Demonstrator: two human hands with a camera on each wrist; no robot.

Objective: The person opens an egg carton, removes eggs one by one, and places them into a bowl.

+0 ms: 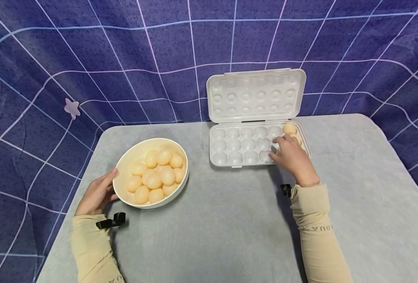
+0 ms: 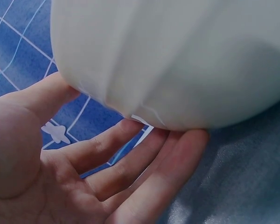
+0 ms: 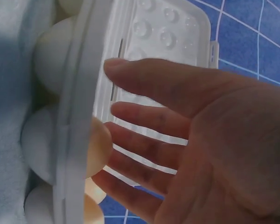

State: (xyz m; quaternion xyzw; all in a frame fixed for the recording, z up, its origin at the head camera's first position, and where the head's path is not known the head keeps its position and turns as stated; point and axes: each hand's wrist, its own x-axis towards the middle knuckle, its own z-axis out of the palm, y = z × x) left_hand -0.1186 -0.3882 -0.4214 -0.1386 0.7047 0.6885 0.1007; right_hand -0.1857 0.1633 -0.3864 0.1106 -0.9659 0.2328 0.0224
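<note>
On the left of the table a cream bowl (image 1: 123,188) holds several pale yellow eggs (image 1: 154,180). My left hand (image 1: 95,195) grips its left side, thumb at the rim; in the left wrist view the fingers (image 2: 144,163) touch the bowl's outer wall (image 2: 177,60). A white plastic egg box (image 1: 242,163) stands at the back right with its lid raised. Eggs (image 1: 289,128) sit in its rightmost row, partly hidden by my right hand (image 1: 293,159). That hand is over the row, fingertips beside the nearest egg (image 3: 99,147), thumb well apart from it.
The raised lid (image 1: 256,94) leans back near the blue grid-patterned cloth (image 1: 166,47). Many round hollows (image 1: 234,145) in the box hold no egg. Grey tabletop (image 1: 209,228) lies in front of the bowl and box.
</note>
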